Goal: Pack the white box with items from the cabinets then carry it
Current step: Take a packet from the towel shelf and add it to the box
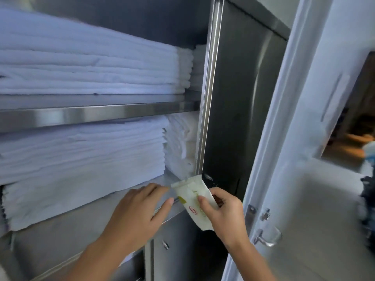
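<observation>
The right hand (223,213) pinches one flat white packet (192,196). At its 9 o'clock, the left hand (138,211) lies open beside two steel shelves (101,114) of folded towels (81,63).

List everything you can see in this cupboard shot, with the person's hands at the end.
Large linen stacks: two, white, folded, one on each shelf.
Smaller linen stacks: at least two, white, at the right end of the shelves.
Shelf edge: one, grey steel, between the two large stacks.
Cabinet door: one, grey steel, swung open on the right.
Lower cabinet door: one, grey steel, shut, below the shelves.
White door: one, far right, with a metal latch.
Packet: one, white with green and red print, at the lower shelf's right front corner.
Left hand: one, fingers straight, rests on the lower shelf's front edge.
Right hand: one, pinches the packet.
</observation>
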